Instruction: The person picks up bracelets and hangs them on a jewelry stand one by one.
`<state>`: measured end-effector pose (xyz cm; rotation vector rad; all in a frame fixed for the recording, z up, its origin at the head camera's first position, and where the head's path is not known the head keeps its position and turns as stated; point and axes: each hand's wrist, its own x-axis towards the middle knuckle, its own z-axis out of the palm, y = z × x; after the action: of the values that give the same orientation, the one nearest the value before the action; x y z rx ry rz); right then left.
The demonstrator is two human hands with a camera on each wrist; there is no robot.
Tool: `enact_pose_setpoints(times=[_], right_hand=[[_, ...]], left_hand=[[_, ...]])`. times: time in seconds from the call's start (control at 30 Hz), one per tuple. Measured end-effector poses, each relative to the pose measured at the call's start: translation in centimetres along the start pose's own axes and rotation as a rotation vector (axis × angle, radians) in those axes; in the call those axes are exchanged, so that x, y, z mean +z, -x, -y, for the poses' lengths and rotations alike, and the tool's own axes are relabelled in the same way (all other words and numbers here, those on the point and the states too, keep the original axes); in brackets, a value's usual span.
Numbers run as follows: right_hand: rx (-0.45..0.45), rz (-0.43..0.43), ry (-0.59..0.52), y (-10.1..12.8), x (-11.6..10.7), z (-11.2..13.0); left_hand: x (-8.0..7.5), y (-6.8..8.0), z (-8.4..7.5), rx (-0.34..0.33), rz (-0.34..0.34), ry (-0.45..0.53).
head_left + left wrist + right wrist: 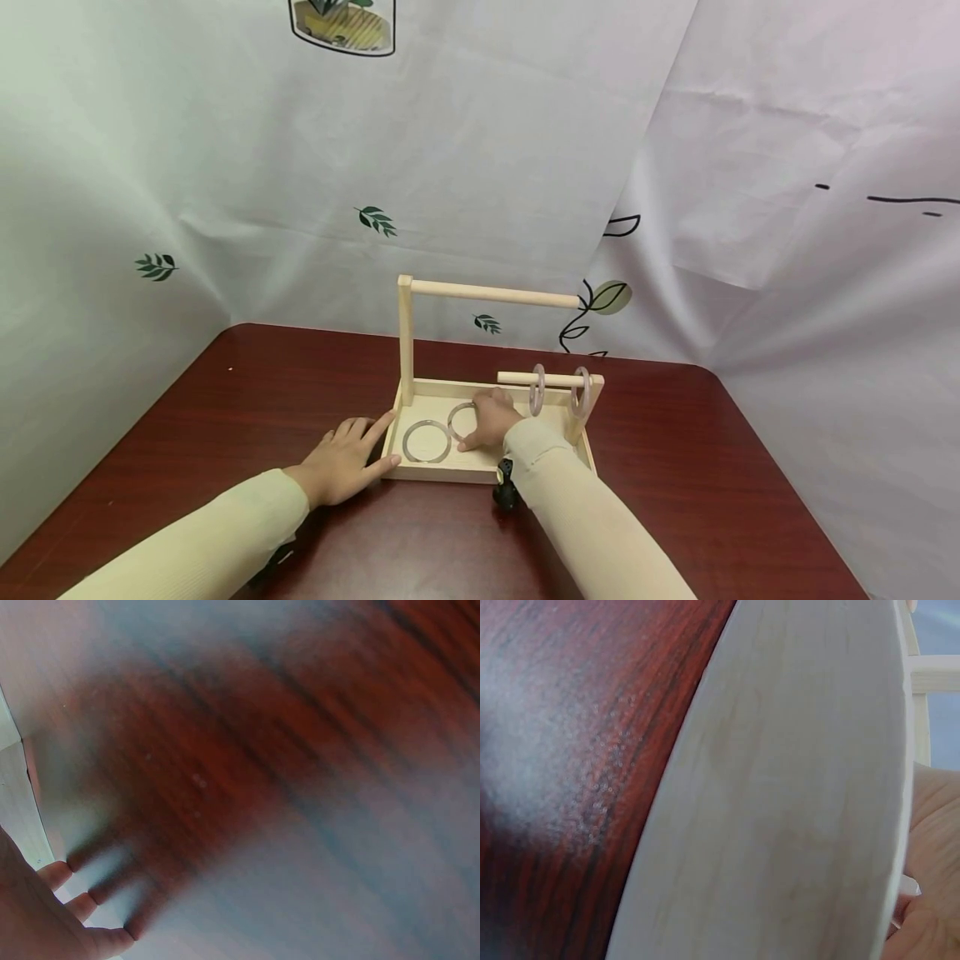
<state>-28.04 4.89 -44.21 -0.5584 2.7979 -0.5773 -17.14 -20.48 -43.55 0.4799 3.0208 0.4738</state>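
Note:
A light wooden tray (pixel 442 475) with a tall post (pixel 406 342) and two rods stands on the dark red table (pixel 225 400). Two pinkish rings (pixel 537 389) hang on the low rod (pixel 517 378). One clear ring (pixel 426 441) lies flat in the tray. My right hand (pixel 491 421) reaches into the tray, its fingers curled over a second clear ring (pixel 457 417), half hidden beneath them. My left hand (pixel 348 454) lies flat on the table, fingertips against the tray's left wall. The right wrist view shows the tray's wood (pixel 795 787) up close; the left wrist view shows my fingertips (pixel 56 874) and blurred table.
The upper rod (pixel 495 293) is bare. White printed cloth (pixel 525 167) hangs close behind and on both sides of the table. A small black wrist camera (pixel 506 490) sits under my right forearm, in front of the tray.

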Motion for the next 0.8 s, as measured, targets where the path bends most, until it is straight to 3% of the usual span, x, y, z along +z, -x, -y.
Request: enact_pose_setpoints(times=[0.57, 0.8], right_hand=[[-0.032, -0.001, 0.02, 0.54, -0.71, 0.44], [-0.053, -0.044, 0.16, 0.22, -0.2, 0.37]], left_hand=[[0.06, -0.02, -0.01, -0.005, 0.008, -0.002], [0.07, 0.08, -0.05, 0.004, -0.002, 0.004]])
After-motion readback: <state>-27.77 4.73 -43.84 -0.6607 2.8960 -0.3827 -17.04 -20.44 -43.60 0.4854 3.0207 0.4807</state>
